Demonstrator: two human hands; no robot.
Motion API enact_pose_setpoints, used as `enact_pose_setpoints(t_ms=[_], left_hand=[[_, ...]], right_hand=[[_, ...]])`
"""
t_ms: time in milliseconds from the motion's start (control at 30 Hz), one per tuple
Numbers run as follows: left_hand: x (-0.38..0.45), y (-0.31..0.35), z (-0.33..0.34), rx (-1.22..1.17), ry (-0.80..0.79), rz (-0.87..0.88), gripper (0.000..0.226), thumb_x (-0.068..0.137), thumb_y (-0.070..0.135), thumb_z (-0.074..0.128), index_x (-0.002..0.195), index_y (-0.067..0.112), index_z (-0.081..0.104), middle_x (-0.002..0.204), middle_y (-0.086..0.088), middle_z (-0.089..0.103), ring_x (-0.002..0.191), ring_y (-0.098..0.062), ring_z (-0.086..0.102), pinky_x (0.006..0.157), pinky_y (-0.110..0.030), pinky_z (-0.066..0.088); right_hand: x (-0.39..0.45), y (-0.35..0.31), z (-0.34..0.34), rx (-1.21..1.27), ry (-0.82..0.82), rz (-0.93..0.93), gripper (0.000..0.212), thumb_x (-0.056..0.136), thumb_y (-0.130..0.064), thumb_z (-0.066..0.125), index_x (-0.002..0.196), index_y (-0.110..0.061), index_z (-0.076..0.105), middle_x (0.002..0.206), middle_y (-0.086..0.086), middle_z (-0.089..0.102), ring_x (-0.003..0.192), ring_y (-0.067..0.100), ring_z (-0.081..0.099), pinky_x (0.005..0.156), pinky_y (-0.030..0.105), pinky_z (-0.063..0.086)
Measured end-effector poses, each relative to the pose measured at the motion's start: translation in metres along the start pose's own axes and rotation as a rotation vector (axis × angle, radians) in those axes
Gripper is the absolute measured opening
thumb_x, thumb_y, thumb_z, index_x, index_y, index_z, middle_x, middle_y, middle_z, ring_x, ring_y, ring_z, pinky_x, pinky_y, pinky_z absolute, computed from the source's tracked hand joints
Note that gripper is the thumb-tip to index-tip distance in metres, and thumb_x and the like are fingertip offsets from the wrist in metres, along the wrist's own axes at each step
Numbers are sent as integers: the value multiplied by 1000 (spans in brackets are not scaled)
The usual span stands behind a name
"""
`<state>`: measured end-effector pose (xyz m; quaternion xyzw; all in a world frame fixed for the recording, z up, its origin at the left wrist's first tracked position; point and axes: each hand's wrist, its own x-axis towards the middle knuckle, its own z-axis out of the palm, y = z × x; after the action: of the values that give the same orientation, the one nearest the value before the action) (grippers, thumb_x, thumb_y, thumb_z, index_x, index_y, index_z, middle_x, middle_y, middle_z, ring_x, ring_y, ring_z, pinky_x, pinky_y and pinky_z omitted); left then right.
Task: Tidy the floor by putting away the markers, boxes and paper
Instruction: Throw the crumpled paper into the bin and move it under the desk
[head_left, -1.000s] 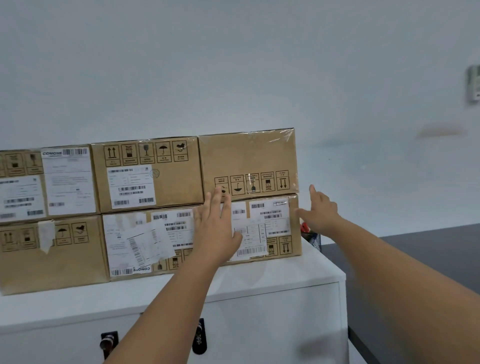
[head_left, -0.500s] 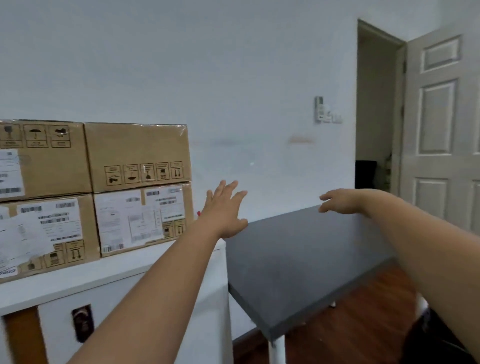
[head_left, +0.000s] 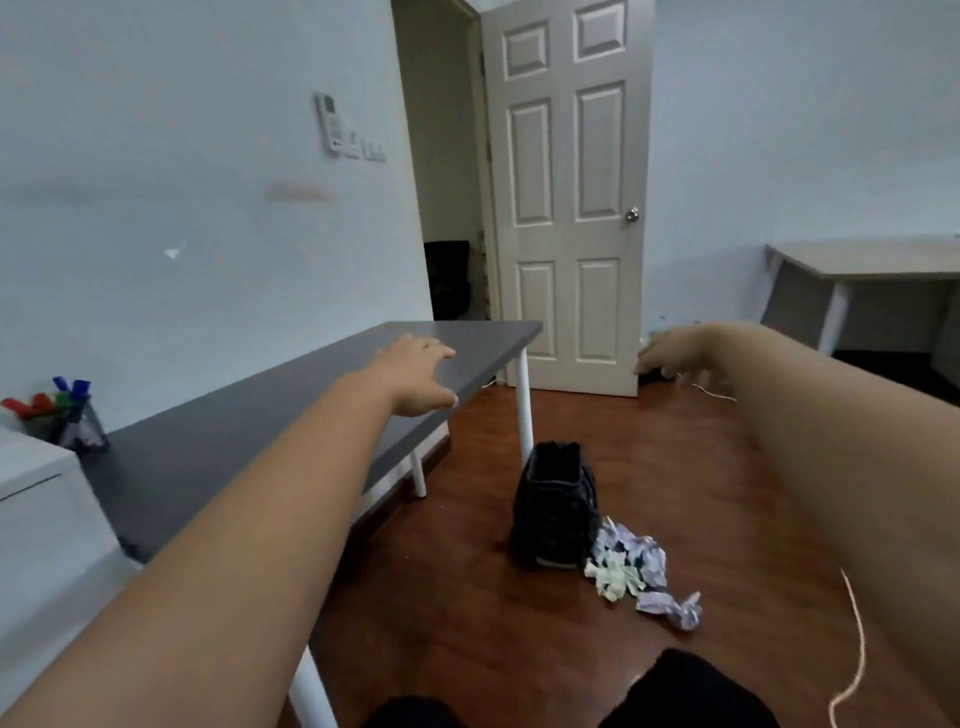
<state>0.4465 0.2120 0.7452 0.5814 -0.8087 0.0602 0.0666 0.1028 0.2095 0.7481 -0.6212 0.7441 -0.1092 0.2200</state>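
Empty hands (head_left: 421, 376); crumpled paper (head_left: 631, 571) beside bin (head_left: 553, 506)

Grey table (head_left: 249, 431) with white legs under and left of the left hand (head_left: 422, 375); black bag (head_left: 555, 506) on wooden floor (head_left: 675, 467) below and between both hands. White panelled door (head_left: 569, 197) standing open beyond, between the hands, wall-mounted remote (head_left: 328, 120) up-left. Pale desk (head_left: 872, 262) beyond the right hand (head_left: 675, 351); white cabinet (head_left: 31, 488) far left.

Open floor (head_left: 701, 467) ahead; black bin (head_left: 555, 506) beside crumpled paper (head_left: 636, 571).
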Motion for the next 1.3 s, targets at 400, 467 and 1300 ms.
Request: enact_pose_setpoints(t_ms=[400,467,1300], left_hand=[[57,48,184,-146,-429,-61,80,85,46,69,152,24,32,158,-6,33,142,-29,35,114,-45,34],[66,47,221,-176,-485,-85,78,84,45,70,151,25,35,157,-7,34,142,-29,34,114,-42,33],[251,217,415,-307,-802,44,66,89,38,67,148,22,43,154,-8,38,138,-27,40,104,-31,36]], right_hand=[[94,156,143,-197,-263,235,55,93,-36,59,139,-8,49,143,13,48,91,29,55,70,34,50],[116,176,173,-250,-312,240,54,93,-37,58,137,-6,52,139,15,52,89,27,52,85,36,49],[249,335,254,528,-253,549,68,92,-28,60,150,-9,31,149,15,39,130,34,43,90,37,36]])
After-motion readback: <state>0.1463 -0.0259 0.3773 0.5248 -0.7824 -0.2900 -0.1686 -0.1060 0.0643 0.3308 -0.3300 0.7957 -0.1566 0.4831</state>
